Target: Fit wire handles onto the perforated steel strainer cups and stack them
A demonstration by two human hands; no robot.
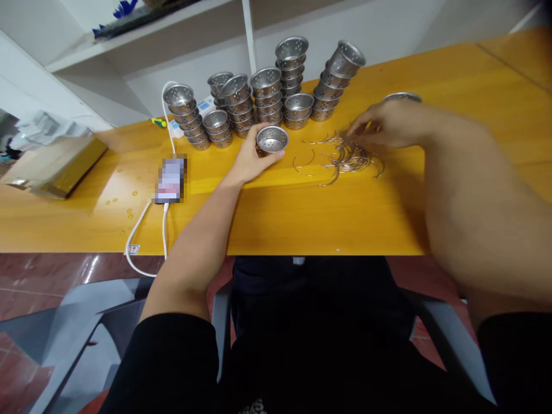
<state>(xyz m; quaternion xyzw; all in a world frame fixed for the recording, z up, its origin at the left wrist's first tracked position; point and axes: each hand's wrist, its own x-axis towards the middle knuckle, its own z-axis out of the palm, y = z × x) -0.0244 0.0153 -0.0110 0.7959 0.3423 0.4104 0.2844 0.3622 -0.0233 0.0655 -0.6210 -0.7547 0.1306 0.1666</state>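
My left hand (254,156) is wrapped round a small perforated metal cup (272,140), its open top facing up. Over a loose pile of thin curved metal wires (349,156), my right hand (386,125) reaches down with bent fingers. Its fingertips are at the pile's upper edge, and I cannot make out whether a wire is between them. Another metal cup (402,96) stands behind the right hand, mostly hidden by it. Nested stacks of the same cups (266,92) stand behind the left hand, and a tall stack at the right (332,83) leans over.
A phone (170,181) with white cables (164,230) lies on the yellow table (297,221) left of my left arm. Farther left is a cardboard box (56,167). Small yellowish rings (129,213) lie near the phone. White shelving (194,34) rises behind the cups.
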